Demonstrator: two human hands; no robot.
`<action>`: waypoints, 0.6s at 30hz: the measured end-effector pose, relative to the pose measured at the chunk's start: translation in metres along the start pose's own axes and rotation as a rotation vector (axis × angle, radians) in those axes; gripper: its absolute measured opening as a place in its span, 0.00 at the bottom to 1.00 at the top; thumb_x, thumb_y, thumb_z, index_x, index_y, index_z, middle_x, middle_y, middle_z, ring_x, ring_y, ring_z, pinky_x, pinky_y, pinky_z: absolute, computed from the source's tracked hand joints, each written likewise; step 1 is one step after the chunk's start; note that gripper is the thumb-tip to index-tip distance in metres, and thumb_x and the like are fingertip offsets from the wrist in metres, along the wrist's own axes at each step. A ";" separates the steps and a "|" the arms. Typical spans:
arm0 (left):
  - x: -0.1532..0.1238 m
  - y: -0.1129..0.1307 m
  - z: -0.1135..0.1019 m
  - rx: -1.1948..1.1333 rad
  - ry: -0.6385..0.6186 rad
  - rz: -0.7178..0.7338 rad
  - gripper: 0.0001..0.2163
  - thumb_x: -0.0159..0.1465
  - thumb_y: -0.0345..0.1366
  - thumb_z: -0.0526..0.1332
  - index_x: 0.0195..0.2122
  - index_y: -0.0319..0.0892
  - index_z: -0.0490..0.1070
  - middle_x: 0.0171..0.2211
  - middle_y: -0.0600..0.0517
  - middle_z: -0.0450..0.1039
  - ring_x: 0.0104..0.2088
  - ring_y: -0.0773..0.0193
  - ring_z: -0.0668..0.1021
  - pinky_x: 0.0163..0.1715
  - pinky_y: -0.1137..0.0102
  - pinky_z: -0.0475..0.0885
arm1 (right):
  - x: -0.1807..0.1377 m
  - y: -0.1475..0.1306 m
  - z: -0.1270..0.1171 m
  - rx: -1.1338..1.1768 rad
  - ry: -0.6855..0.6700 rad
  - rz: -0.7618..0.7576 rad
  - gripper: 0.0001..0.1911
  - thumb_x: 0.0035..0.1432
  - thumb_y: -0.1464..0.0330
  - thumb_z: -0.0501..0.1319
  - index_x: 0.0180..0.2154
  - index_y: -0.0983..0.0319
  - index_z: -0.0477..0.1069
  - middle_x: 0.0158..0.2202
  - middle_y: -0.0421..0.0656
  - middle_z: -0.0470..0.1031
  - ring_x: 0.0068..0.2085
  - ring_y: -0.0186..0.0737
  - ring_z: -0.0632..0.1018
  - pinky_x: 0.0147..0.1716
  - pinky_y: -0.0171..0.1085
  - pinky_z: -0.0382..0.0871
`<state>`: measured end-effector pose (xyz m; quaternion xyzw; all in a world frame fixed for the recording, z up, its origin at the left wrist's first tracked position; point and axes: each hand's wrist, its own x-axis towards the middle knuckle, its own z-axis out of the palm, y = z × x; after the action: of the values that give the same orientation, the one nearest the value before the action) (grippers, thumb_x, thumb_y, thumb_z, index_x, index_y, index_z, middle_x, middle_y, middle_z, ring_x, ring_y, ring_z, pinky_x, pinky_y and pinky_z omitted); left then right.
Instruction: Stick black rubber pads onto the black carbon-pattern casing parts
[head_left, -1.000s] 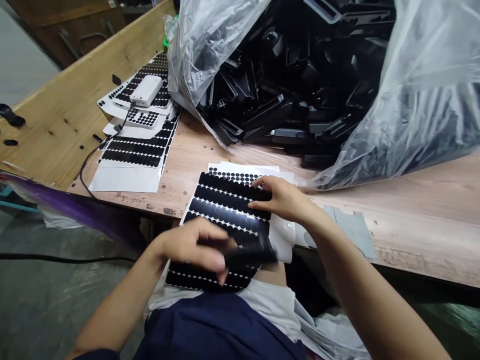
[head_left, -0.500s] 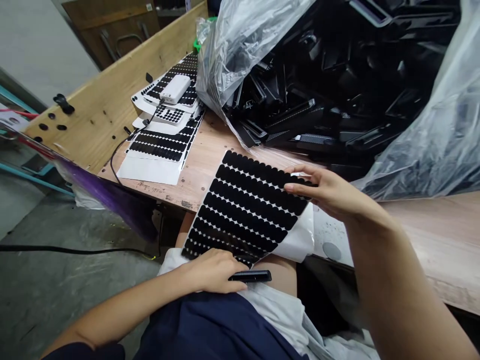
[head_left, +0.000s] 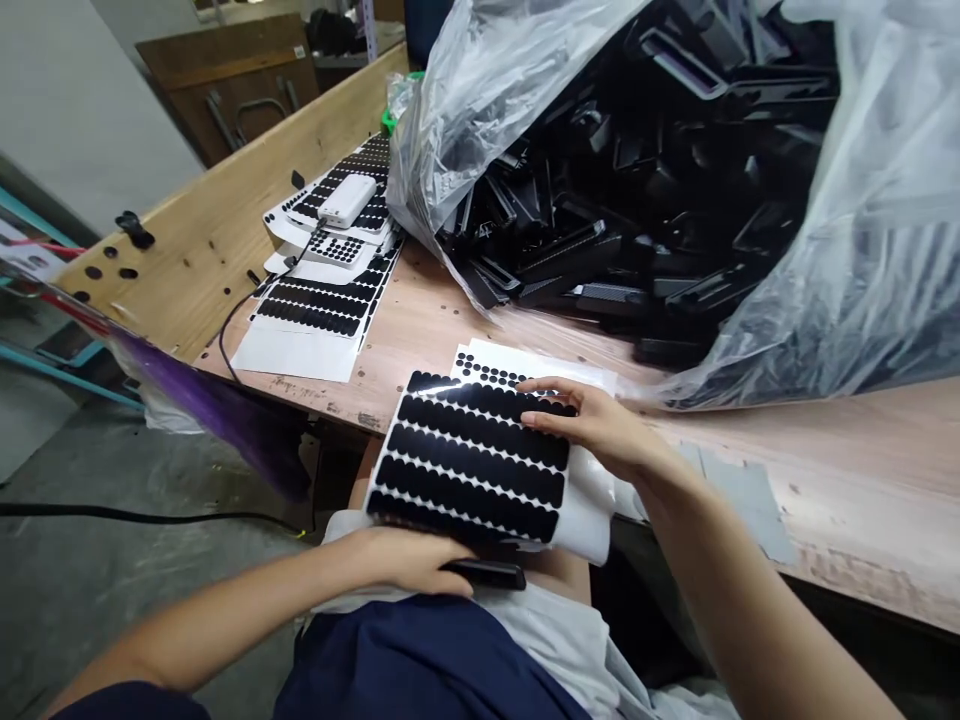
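A sheet of black round pads (head_left: 480, 460) lies over the wooden table's front edge and my lap. My right hand (head_left: 592, 425) rests on its upper right corner, fingers stretched out and pressing on the top row of pads. My left hand (head_left: 409, 558) lies on my lap at the sheet's lower edge, fingers closed over a slim black plastic part (head_left: 487, 574). Under the sheet lies a white backing sheet (head_left: 517, 365) with small black dots.
A large clear plastic bag (head_left: 862, 250) of black plastic parts (head_left: 637, 220) fills the table's back right. More pad sheets (head_left: 315, 305) and a white power bank (head_left: 346, 200) with a cable lie at the left. A wooden board (head_left: 217, 210) stands along the table's left side.
The pad sheet, lifted and tilted half a second ago, now lies flat again. My right hand came down with it. My left hand stays on my lap with the black part.
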<state>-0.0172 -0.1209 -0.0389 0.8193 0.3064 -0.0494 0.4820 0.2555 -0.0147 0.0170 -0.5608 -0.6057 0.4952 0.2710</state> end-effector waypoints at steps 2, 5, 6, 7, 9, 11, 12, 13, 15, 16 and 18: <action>-0.014 0.012 0.003 -0.075 -0.076 -0.033 0.11 0.67 0.45 0.67 0.44 0.46 0.80 0.39 0.50 0.82 0.39 0.57 0.82 0.38 0.69 0.72 | -0.002 0.003 0.004 -0.044 0.068 -0.025 0.25 0.52 0.53 0.71 0.49 0.58 0.80 0.50 0.50 0.83 0.51 0.57 0.82 0.52 0.54 0.76; -0.033 0.040 -0.006 -0.254 -0.048 -0.065 0.09 0.66 0.43 0.67 0.41 0.44 0.79 0.37 0.51 0.80 0.36 0.60 0.78 0.34 0.71 0.67 | -0.008 0.005 0.009 -0.077 0.100 -0.049 0.22 0.53 0.56 0.71 0.49 0.55 0.79 0.52 0.48 0.83 0.55 0.58 0.81 0.53 0.53 0.75; -0.036 0.049 -0.014 -0.305 -0.007 -0.047 0.10 0.66 0.44 0.67 0.38 0.43 0.78 0.35 0.52 0.78 0.34 0.61 0.77 0.34 0.71 0.66 | -0.011 0.006 0.012 -0.097 0.108 -0.064 0.21 0.53 0.57 0.71 0.49 0.54 0.79 0.53 0.47 0.82 0.54 0.57 0.81 0.52 0.52 0.75; -0.034 0.058 -0.024 -0.376 0.032 -0.020 0.12 0.65 0.46 0.67 0.34 0.42 0.77 0.32 0.53 0.76 0.32 0.63 0.75 0.33 0.71 0.65 | -0.013 0.006 0.015 -0.123 0.119 -0.082 0.21 0.53 0.58 0.71 0.49 0.54 0.79 0.53 0.47 0.82 0.53 0.56 0.82 0.51 0.52 0.76; -0.020 0.069 -0.048 -0.593 0.156 -0.003 0.17 0.65 0.51 0.66 0.33 0.40 0.76 0.30 0.53 0.75 0.31 0.63 0.75 0.34 0.71 0.67 | -0.018 0.006 0.023 -0.194 0.148 -0.120 0.20 0.54 0.59 0.70 0.49 0.54 0.79 0.48 0.46 0.84 0.47 0.54 0.83 0.47 0.50 0.76; 0.008 0.069 -0.071 -0.918 0.274 0.109 0.22 0.66 0.56 0.64 0.34 0.38 0.74 0.30 0.50 0.75 0.27 0.65 0.75 0.31 0.70 0.69 | -0.023 0.006 0.031 -0.274 0.188 -0.154 0.17 0.56 0.60 0.69 0.48 0.56 0.79 0.41 0.47 0.84 0.44 0.54 0.83 0.44 0.50 0.76; 0.025 0.065 -0.079 -1.057 0.368 0.192 0.24 0.65 0.58 0.64 0.39 0.38 0.74 0.28 0.52 0.74 0.24 0.66 0.74 0.27 0.71 0.68 | -0.025 0.006 0.035 -0.316 0.218 -0.168 0.16 0.57 0.60 0.68 0.47 0.56 0.79 0.40 0.47 0.83 0.44 0.55 0.82 0.43 0.50 0.75; 0.042 0.061 -0.085 -1.139 0.456 0.270 0.26 0.65 0.59 0.64 0.44 0.37 0.75 0.28 0.53 0.73 0.22 0.67 0.73 0.25 0.71 0.67 | -0.027 0.007 0.037 -0.366 0.256 -0.187 0.15 0.58 0.59 0.68 0.46 0.57 0.79 0.40 0.49 0.82 0.45 0.57 0.81 0.42 0.51 0.75; 0.069 0.050 -0.093 -1.271 0.561 0.364 0.30 0.64 0.59 0.64 0.51 0.36 0.75 0.27 0.54 0.71 0.22 0.68 0.71 0.25 0.72 0.67 | -0.030 0.008 0.037 -0.448 0.325 -0.249 0.15 0.59 0.57 0.68 0.45 0.57 0.79 0.42 0.51 0.81 0.48 0.59 0.79 0.43 0.53 0.74; 0.077 0.045 -0.094 -1.338 0.576 0.390 0.30 0.64 0.58 0.64 0.54 0.35 0.74 0.26 0.55 0.70 0.21 0.68 0.71 0.25 0.72 0.67 | -0.031 0.009 0.035 -0.455 0.340 -0.288 0.16 0.59 0.57 0.69 0.46 0.58 0.79 0.43 0.51 0.80 0.48 0.59 0.78 0.43 0.52 0.74; 0.085 0.038 -0.095 -1.428 0.580 0.422 0.31 0.63 0.55 0.65 0.59 0.36 0.73 0.26 0.55 0.70 0.21 0.69 0.71 0.24 0.72 0.67 | -0.034 0.011 0.026 -0.350 0.336 -0.328 0.16 0.61 0.57 0.69 0.47 0.57 0.79 0.45 0.51 0.79 0.45 0.53 0.78 0.40 0.48 0.75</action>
<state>0.0522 -0.0173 0.0089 0.3335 0.2157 0.4661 0.7906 0.2444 -0.0558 0.0054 -0.5678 -0.7110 0.2330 0.3432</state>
